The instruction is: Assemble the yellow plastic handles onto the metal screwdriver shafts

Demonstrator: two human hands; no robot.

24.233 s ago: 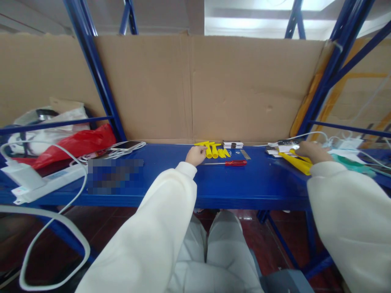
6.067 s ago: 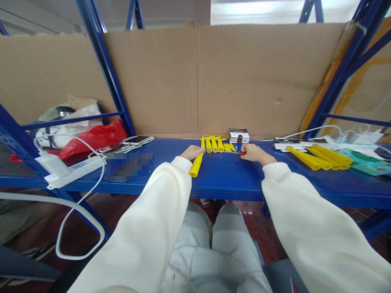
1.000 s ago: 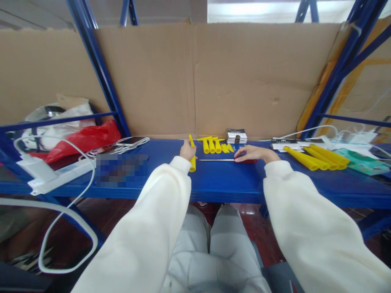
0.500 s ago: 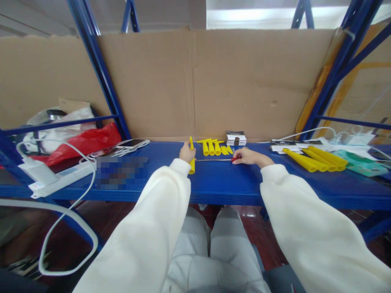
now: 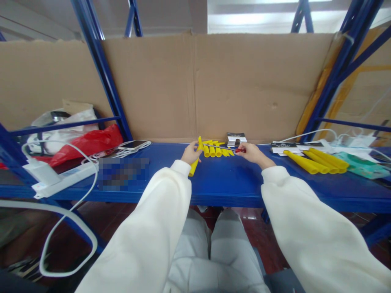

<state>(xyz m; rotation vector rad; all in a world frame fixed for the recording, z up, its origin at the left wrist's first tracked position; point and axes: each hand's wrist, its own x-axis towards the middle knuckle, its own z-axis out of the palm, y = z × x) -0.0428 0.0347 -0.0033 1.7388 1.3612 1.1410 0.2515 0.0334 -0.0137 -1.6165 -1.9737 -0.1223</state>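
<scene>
My left hand [image 5: 191, 152] is closed around a yellow tapered tube [image 5: 193, 167], which leans with its narrow end up and to the right. Between the fingers of my right hand [image 5: 252, 154] is the red handle of a screwdriver [image 5: 240, 150]. Its long thin metal shaft points left, and the tip reaches the upper part of the tube; whether they touch I cannot tell. Just behind the shaft lies a row of yellow tubes [image 5: 212, 151] with crosswise tops. Beside them are several small yellow pieces [image 5: 227, 152].
Behind the row stands a stack of black-and-white cards [image 5: 236, 138]. Several yellow cones [image 5: 316, 161] and a green packet [image 5: 362, 163] lie at the right. At the left are a white power strip [image 5: 64, 179], a phone [image 5: 134, 144] and a red bag [image 5: 88, 140]. Cardboard [image 5: 244, 85] walls off the back.
The screwdriver has been lifted off the table, its tip now at the tube's upper part. My left hand has tilted the tube to the right.
</scene>
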